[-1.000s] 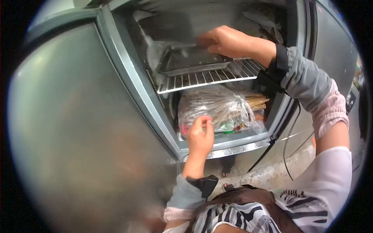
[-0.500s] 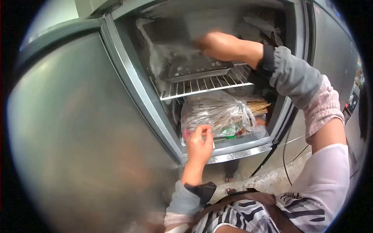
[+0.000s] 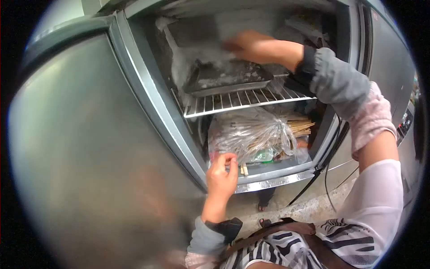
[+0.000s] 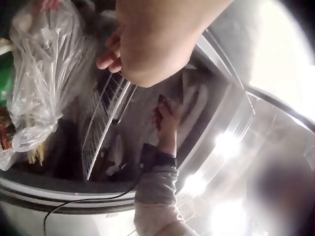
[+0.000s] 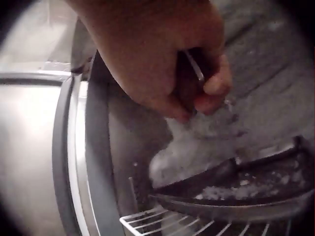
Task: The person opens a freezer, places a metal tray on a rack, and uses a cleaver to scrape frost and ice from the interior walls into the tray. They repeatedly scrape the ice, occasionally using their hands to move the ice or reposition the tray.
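In the head view my right hand, blurred, is up inside the open freezer by the frosted back wall. Its fingers curl round a small tool with a thin metal edge, mostly hidden in the grip; I cannot tell its kind. Below that hand a dark metal tray sits on the white wire shelf, with ice crumbs scattered in it. My left hand hovers at the front of the lower compartment, its fingers loosely bent and holding nothing, beside a clear plastic bag of thin sticks.
The freezer door stands wide open on the left. Wooden stick ends poke out of the bag on the right. A black cable hangs by the right side of the opening. More bagged items lie at the upper right.
My left hand has moved down and a little left, away from the bag. The right hand stays blurred near the back wall, and more ice crumbs show in the tray.
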The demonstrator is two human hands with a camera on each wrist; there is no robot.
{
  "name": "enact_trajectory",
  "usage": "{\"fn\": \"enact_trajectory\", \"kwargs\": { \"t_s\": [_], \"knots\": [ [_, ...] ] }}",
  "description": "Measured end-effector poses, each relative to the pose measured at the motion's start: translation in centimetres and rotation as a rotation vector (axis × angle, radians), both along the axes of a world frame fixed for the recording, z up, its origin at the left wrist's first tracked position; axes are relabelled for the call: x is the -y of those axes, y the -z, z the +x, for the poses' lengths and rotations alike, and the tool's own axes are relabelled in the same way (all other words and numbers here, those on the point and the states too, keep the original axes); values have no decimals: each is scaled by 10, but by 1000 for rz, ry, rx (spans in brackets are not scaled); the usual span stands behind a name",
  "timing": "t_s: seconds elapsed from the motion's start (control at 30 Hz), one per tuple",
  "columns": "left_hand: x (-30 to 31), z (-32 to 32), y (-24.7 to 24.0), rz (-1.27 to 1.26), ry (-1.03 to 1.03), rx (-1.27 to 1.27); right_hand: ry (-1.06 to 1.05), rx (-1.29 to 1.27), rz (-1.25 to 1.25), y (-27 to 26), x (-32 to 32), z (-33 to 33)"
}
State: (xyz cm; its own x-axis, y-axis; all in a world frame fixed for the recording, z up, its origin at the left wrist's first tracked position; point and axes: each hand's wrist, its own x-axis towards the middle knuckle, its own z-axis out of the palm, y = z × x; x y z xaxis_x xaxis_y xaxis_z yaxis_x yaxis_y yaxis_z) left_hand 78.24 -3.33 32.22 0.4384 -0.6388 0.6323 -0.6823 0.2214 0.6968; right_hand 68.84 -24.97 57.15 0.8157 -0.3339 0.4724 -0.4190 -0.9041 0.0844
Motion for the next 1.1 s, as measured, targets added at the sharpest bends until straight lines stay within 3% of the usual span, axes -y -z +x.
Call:
{"fn": "enact_trajectory", "kwargs": {
  "t_s": [0.2,0.37,0.47,0.53,0.6,0.77,0.97,1.03,1.1],
  "knots": [
    [-7,-4,5,33,37,-51,-66,12,130,28,-60,-42],
    [-4,7,9,51,24,-18,-19,-48,70,-10,5,12],
    [5,-2,-1,39,27,105,-7,-14,68,-7,16,-1],
    [0,-7,-9,17,46,218,-62,-11,21,5,11,-3],
    [-6,-11,-11,9,46,172,-183,69,53,25,1,-21],
    [-14,-17,-6,9,76,58,-166,-28,216,44,-75,-61],
    [0,-26,1,24,137,5,-139,-38,229,48,-71,-54],
    [-1,-33,-9,19,114,139,-27,-23,228,51,-81,-49],
    [-9,-34,-10,-34,121,177,-98,-12,150,57,-74,-58]
  ]
}}
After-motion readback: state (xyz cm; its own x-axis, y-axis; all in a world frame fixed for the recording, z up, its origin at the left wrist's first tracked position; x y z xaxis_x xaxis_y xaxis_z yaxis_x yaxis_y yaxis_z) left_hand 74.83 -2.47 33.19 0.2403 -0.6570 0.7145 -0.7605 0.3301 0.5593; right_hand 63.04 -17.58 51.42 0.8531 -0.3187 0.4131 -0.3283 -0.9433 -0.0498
